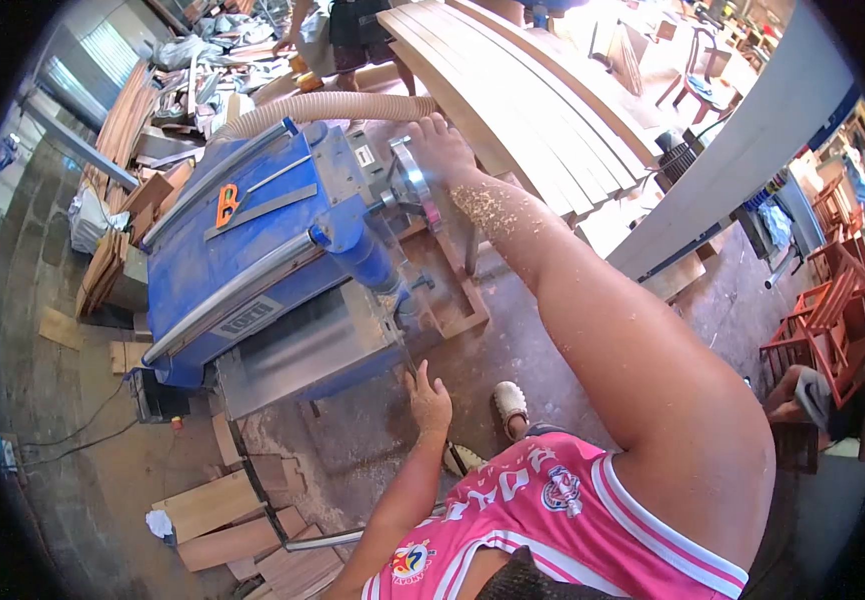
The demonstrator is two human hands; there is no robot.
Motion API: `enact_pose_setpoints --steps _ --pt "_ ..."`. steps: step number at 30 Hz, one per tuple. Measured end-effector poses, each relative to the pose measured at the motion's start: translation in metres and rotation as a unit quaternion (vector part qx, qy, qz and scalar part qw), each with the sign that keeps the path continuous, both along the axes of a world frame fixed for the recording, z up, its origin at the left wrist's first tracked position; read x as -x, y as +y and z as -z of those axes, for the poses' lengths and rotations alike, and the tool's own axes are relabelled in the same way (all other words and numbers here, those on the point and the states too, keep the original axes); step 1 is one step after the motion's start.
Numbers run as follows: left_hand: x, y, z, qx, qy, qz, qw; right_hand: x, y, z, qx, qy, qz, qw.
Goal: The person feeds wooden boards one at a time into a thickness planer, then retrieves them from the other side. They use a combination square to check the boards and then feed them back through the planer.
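A blue thickness planer (243, 235) stands in front of me to the left, with a flat metal bed (303, 345) on its near side. My right hand (443, 152) is at the far rim of the shiny handwheel (413, 178) on the planer's side, fingers curled at it. Sawdust clings to that forearm. Low by the near corner of the bed is my left hand (429, 402), its fingers apart and holding nothing. On the planer's top lie an orange-handled saw (227, 205) and a flat metal strip (263, 211).
A ribbed hose (323, 108) runs behind the planer. Long pale boards (523, 95) lie side by side at the upper right. Wood offcuts (215, 508) and cables (88, 440) are on the floor at left. Another person (353, 35) stands at the back; red-brown chairs (828, 310) are at right.
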State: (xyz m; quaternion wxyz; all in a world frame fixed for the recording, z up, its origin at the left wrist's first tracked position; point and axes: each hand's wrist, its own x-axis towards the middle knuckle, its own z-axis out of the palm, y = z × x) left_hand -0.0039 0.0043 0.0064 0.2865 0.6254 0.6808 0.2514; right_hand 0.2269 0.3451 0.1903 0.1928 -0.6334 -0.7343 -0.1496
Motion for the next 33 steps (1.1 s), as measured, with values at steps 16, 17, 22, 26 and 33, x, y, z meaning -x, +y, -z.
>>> enact_pose_setpoints --steps 16,17,22,26,33 --pt "0.001 -0.001 0.002 -0.029 0.035 0.008 0.999 0.001 -0.003 -0.001 -0.042 -0.018 -0.009 0.999" --pt "0.001 -0.001 0.002 -0.028 0.036 0.007 0.999 0.001 -0.003 -0.001 -0.044 -0.023 -0.006 0.999" --pt "0.0 0.001 -0.002 0.015 -0.005 -0.006 1.0 0.002 -0.003 0.0 -0.059 -0.003 -0.013 0.998" --pt "0.004 0.0 0.016 -0.046 0.025 0.024 0.998 0.0 -0.004 0.0 -0.068 0.004 -0.021 0.997" --pt "0.004 0.0 0.012 -0.049 0.032 0.029 0.998 -0.001 0.001 0.006 -0.065 -0.013 -0.013 0.998"
